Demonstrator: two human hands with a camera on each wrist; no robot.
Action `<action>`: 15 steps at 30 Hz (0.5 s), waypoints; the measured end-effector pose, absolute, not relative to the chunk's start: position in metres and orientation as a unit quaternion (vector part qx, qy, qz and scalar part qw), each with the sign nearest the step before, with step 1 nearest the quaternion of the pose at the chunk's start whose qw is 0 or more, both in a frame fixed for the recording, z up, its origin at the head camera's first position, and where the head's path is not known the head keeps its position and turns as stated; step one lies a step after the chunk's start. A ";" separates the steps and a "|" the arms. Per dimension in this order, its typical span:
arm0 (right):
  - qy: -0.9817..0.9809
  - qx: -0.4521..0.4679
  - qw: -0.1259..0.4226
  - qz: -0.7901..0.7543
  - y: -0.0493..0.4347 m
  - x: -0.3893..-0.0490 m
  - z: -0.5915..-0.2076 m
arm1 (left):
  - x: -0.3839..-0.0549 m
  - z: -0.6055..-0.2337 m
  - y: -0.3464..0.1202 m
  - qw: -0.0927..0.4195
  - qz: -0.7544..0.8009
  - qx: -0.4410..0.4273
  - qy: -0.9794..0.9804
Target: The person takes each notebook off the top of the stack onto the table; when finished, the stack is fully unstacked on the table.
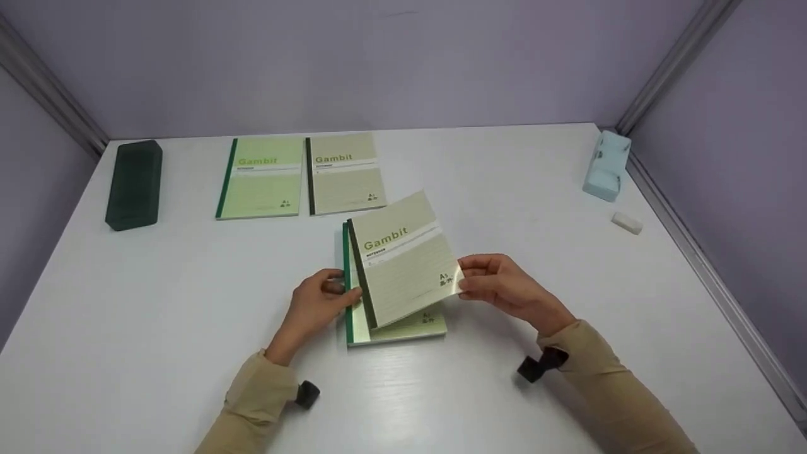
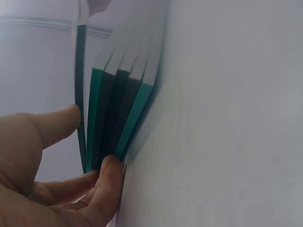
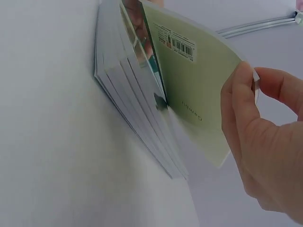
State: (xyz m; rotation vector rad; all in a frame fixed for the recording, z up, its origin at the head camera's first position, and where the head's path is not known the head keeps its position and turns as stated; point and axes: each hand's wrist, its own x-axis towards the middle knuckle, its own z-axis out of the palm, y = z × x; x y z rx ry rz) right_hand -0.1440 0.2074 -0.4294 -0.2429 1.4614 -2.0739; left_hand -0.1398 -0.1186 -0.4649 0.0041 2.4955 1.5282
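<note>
My right hand (image 1: 507, 287) pinches the lower right edge of a beige Gambit notebook (image 1: 403, 252) with a dark spine, tilting it up off a stack. Its back cover with a barcode shows in the right wrist view. Below it lies the stack of notebooks (image 1: 397, 337), a green-spined one on top. In the left wrist view the stack's green and dark spines (image 2: 111, 118) fan slightly. My left hand (image 1: 318, 302) is at the spine side, its thumb against the tilted notebook's spine and its fingers curled at the spines of the stack.
Behind the stack a green notebook (image 1: 261, 183) and another beige notebook (image 1: 347, 176) lie side by side. A dark green case (image 1: 134, 186) is at the far left. A light blue case (image 1: 608, 165) and a white eraser (image 1: 627, 223) lie at the right edge, near the wall.
</note>
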 end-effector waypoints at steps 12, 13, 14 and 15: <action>0.497 -0.072 0.261 -0.824 0.203 -0.157 -0.403 | -0.141 -0.467 -0.119 0.110 0.520 0.005 0.847; 0.496 -0.072 0.257 -0.826 0.202 -0.159 -0.399 | -0.141 -0.467 -0.120 0.112 0.521 0.005 0.846; 0.496 -0.070 0.251 -0.828 0.202 -0.161 -0.396 | -0.141 -0.467 -0.120 0.112 0.523 0.006 0.845; 0.495 -0.066 0.245 -0.831 0.201 -0.163 -0.394 | -0.141 -0.467 -0.120 0.113 0.523 0.007 0.845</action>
